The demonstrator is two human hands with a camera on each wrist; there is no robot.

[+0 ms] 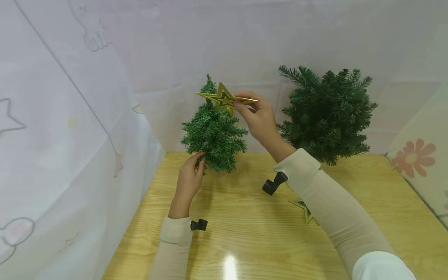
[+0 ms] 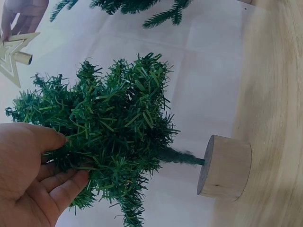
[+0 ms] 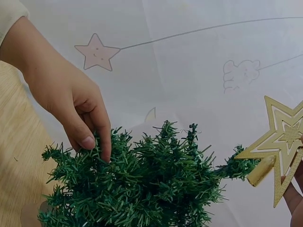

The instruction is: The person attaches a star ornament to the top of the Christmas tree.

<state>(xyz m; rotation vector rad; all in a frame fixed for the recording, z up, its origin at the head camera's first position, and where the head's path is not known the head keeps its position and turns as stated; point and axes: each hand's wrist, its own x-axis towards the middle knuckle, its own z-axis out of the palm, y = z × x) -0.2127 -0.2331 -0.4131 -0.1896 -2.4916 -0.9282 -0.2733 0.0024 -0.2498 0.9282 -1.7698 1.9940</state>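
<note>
A small artificial Christmas tree [image 1: 213, 136] stands upright on a round wooden base [image 2: 225, 168]. My left hand [image 1: 190, 179] grips its lower left branches, the thumb on one side and the fingers curled on the other. In my right hand [image 1: 259, 114] is a gold star tree topper [image 1: 224, 97], pinched at one point between thumb and fingers. It overlaps the upper part of the tree in the head view. In the right wrist view, the topper's short gold tube [image 3: 261, 171] points toward the tree's thin tip [image 3: 239, 165], apart from it.
A fuller, darker green tree [image 1: 329, 116] stands at the back right of the wooden table [image 1: 238, 217]. A second gold star [image 1: 306, 210] lies on the table, partly hidden by my right sleeve [image 1: 336, 202]. Printed white cloth [image 1: 217, 39] hangs behind.
</note>
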